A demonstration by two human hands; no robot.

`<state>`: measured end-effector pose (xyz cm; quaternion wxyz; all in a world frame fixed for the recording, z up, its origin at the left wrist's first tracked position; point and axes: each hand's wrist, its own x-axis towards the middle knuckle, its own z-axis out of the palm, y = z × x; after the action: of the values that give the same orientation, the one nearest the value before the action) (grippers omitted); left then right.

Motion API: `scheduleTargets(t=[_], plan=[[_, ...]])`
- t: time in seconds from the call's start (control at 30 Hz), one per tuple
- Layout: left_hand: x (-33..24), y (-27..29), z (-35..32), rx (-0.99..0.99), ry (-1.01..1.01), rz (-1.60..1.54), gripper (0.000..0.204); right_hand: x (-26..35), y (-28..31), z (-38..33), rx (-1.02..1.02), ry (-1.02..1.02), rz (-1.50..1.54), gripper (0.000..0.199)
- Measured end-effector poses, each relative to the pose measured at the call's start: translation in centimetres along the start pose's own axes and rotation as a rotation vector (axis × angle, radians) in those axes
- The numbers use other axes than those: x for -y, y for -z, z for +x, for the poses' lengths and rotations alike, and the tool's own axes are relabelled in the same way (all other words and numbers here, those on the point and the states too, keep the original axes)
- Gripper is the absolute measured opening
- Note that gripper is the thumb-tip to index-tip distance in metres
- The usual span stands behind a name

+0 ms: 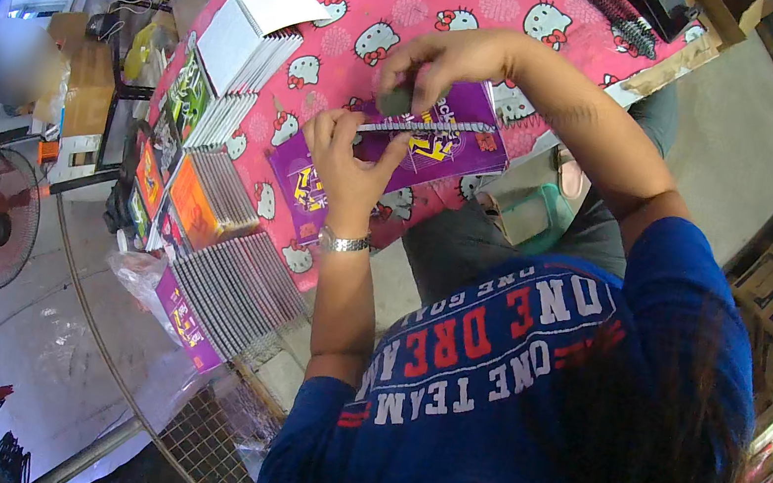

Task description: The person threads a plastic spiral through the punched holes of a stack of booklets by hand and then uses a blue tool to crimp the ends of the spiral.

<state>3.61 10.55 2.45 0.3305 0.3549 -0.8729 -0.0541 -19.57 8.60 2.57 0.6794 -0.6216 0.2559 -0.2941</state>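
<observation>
Left hand grips the near end of a purple spiral-bound notebook, fingers curled around its edge. Right hand hovers over the metal spiral binding, fingers pinching a small dark grey object against it. The notebook lies on the pink cartoon-cat-patterned worktop. Stacks of further notebooks stand along the worktop's left side, well apart from both hands.

Bright, even daylight, soft shadows; pink cloth vivid, pale floor at upper right nearly washed out. Fisheye bends edges, black vignette rings the view. Shirt and chin at bottom blur
</observation>
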Motion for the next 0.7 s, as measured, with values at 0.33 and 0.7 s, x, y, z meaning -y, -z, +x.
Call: scheduleTargets(t=[0.33,0.7], plan=[[2.2,0.8,-0.2,-0.002,0.111,-0.047,0.036,-0.9,0.9,2.0,0.104,0.071,0.067,0.046],[3.1,-0.9,0.0,0.016,0.215,-0.375,0.033,-0.7,0.5,2.0,0.178,0.243,0.555,0.048]])
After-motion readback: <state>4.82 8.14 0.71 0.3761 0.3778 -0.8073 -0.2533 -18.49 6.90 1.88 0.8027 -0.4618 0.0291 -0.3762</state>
